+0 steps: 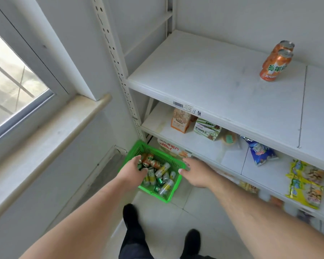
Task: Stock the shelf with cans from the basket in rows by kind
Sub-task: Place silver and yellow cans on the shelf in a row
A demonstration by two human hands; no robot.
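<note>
Green basket [173, 161] on floor below shelf [204, 79], full of mixed cans [162, 171]. Left hand [132, 170] down in the pile, grip curled round cans, exactly what is clamped unclear. Right hand [195, 171] at basket rim, fingers apart, holding nothing. Two orange cans [275, 62] already upright on shelf. Best to pick orange only, lift upright, line up beside those two.

Small shop aisle, white metal shelving [223, 86] filling the right of the frame, barcode price label [178, 104] on its edge, packaged snack bags [305, 184] at lower right, green plastic shopping basket [173, 161] on tiled floor [195, 212], centre.
</note>
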